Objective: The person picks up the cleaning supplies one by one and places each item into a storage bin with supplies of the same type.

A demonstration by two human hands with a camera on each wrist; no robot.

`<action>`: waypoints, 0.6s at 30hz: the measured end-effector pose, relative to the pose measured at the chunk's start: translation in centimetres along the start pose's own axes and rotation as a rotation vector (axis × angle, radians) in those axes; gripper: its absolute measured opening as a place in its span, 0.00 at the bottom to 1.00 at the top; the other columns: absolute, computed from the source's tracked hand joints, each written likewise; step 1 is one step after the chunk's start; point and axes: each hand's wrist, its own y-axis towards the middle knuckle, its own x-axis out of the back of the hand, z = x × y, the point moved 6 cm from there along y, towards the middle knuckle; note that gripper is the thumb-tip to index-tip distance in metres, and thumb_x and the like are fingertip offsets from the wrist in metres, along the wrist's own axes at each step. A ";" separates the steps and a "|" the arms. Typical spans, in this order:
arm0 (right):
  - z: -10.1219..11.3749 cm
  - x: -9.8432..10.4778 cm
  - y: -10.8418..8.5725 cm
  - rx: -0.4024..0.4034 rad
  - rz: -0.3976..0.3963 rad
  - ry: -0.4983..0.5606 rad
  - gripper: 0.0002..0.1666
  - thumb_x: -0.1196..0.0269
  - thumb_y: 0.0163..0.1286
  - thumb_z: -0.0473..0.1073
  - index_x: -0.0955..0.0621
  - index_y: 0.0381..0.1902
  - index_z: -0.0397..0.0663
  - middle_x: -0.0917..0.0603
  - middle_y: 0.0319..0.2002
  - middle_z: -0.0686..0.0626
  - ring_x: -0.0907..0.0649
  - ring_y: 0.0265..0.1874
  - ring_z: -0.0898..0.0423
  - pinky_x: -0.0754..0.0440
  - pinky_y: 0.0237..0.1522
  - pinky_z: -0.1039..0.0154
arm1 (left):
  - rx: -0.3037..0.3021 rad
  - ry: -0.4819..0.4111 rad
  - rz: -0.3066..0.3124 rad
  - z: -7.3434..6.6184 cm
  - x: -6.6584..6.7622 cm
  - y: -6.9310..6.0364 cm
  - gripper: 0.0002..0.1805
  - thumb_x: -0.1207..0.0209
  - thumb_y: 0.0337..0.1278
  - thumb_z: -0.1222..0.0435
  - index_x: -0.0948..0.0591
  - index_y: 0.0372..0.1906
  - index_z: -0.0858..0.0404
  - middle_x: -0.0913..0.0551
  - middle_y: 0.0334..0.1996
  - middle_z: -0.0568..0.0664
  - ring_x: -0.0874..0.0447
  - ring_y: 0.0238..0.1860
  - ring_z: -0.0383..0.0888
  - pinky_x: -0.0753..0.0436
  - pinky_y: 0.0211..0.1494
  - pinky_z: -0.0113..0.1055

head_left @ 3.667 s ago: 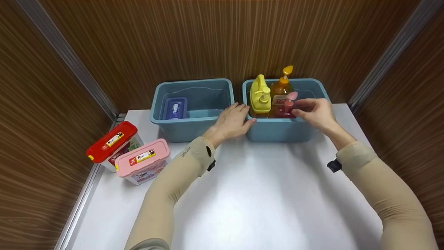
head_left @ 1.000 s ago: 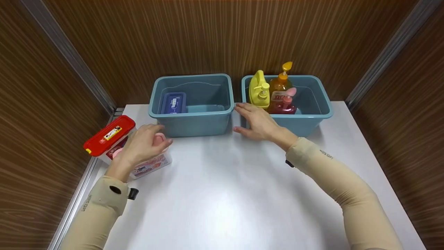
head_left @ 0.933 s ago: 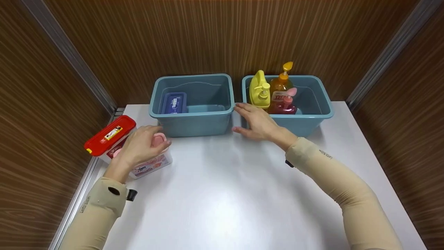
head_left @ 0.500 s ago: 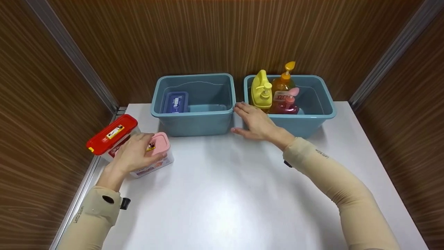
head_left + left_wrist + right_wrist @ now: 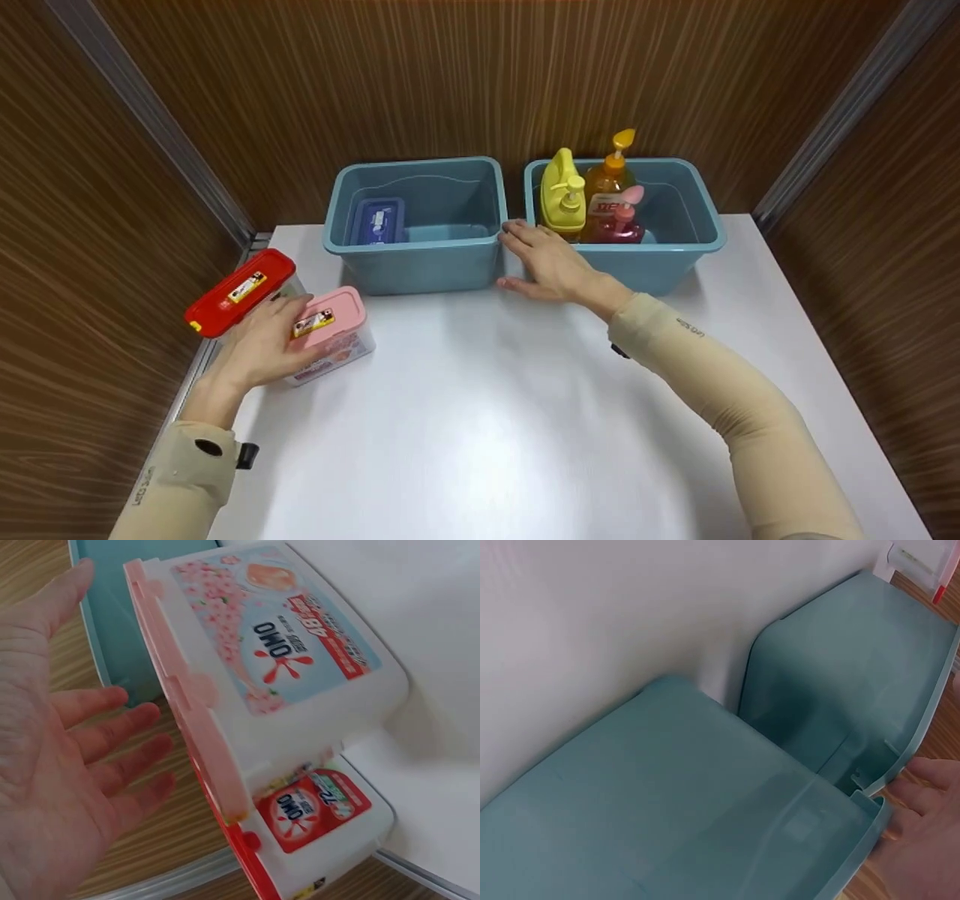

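Above the near end of a pink-lidded OMO laundry box [image 5: 341, 311] is my left hand [image 5: 259, 349]. In the left wrist view its fingers are spread and apart from the box. A red-lidded OMO box [image 5: 240, 292] stands just behind, showing a red label [image 5: 319, 810]. My right hand [image 5: 551, 262] reaches into the gap between two blue-green bins, its fingertips at the rim of the left bin [image 5: 420, 270] and its palm before the right bin [image 5: 652, 270]. The right wrist view shows straight, relaxed fingers [image 5: 926, 799] by both rims.
Inside the left bin lies a blue-lidded box [image 5: 379, 221]. The right bin holds a yellow pump jug [image 5: 562, 202], an orange pump bottle [image 5: 609, 180] and a pink pump bottle [image 5: 621, 231]. Wood-grain walls [image 5: 450, 82] enclose the white table [image 5: 480, 420].
The right hand has left the pink pump bottle for the gap between the bins. My left hand went from there to the pink-lidded box, then drew back toward its near end.
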 end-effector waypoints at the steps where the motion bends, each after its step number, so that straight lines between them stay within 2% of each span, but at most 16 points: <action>1: -0.1 0.0 0.0 0.000 0.004 0.005 0.51 0.36 0.81 0.66 0.33 0.88 0.42 0.36 0.90 0.37 0.38 0.92 0.37 0.43 0.92 0.33 | -0.016 -0.002 -0.011 0.1 -0.1 -0.1 0.54 0.25 0.61 0.38 0.29 0.86 0.56 0.23 0.80 0.62 0.27 0.79 0.68 0.31 0.82 0.80; 7: -0.5 0.0 -0.1 -0.002 0.017 0.040 0.51 0.36 0.82 0.66 0.34 0.89 0.45 0.39 0.92 0.40 0.42 0.93 0.38 0.45 0.93 0.34 | -0.078 -0.057 -0.060 1.2 -0.4 -1.0 0.45 0.23 0.60 0.45 0.21 0.81 0.55 0.23 0.81 0.61 0.29 0.81 0.68 0.34 0.82 0.82; 12: -0.6 -0.1 0.1 -0.009 0.026 0.053 0.51 0.37 0.83 0.67 0.36 0.90 0.45 0.41 0.92 0.41 0.44 0.94 0.38 0.47 0.94 0.35 | -0.088 -0.136 -0.076 2.2 -0.8 -1.5 0.41 0.22 0.59 0.51 0.17 0.77 0.57 0.25 0.83 0.63 0.32 0.82 0.69 0.38 0.83 0.83; 18: -0.6 -0.3 0.5 -0.018 0.037 0.037 0.52 0.40 0.83 0.68 0.37 0.91 0.46 0.42 0.93 0.41 0.45 0.94 0.39 0.51 0.94 0.35 | -0.085 -0.198 -0.086 3.4 -1.3 -1.9 0.41 0.21 0.57 0.52 0.17 0.77 0.56 0.30 0.86 0.64 0.37 0.85 0.70 0.43 0.84 0.84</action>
